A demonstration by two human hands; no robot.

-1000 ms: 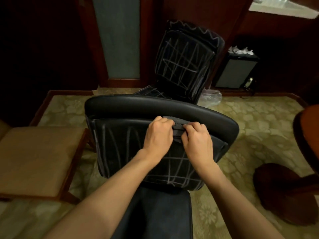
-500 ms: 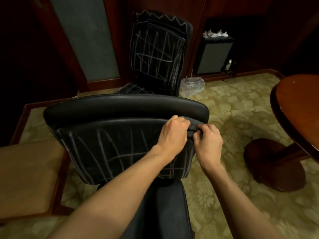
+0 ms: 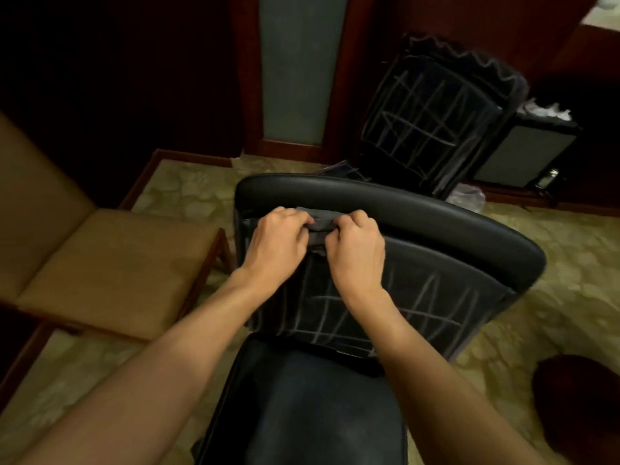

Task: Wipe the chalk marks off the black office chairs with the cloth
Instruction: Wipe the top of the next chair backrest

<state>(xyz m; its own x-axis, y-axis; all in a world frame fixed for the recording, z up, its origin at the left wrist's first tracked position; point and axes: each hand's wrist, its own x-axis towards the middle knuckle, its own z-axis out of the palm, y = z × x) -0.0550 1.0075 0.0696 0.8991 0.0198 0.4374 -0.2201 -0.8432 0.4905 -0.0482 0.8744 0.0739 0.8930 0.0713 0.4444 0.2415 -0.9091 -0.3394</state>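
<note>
Head view, left to right: we see a tan upholstered chair [image 3: 100, 263], then our left hand [image 3: 278, 243] and right hand [image 3: 357, 253], fingers curled tight around the dark cloth [image 3: 318, 226] at the near office chair's [image 3: 402, 280] backrest top. Chalk marks [image 3: 385, 307] cover the panel below. We judge wiping is just starting; next, firm downward strokes. A second marked chair [image 3: 432, 125] waits behind.

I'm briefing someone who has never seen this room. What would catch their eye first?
Two hands, left and right, side by side at centre, both gripping a dark cloth against the top of the near chair's backrest, which is scrawled with pale chalk lines. Behind it, upper right, a second black chair carries the same scribbles.
</note>
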